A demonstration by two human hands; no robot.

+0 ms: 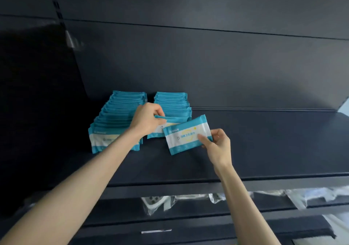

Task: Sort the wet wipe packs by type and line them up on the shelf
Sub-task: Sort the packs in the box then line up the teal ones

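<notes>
Two rows of teal-and-white wet wipe packs stand on the dark shelf [264, 140]: a long left row [117, 112] and a shorter right row [171, 103]. My left hand [147, 120] pinches the top edge of the front pack [160, 131] of the right row. My right hand [217, 146] holds a loose pack [186, 134] by its right end, tilted, just in front of that row and slightly above the shelf.
The shelf has a dark back panel [207, 65] and a dark side wall at left. Its right part is bare. Below the front edge [188, 183], lower shelves hold clear plastic-wrapped items [156, 203].
</notes>
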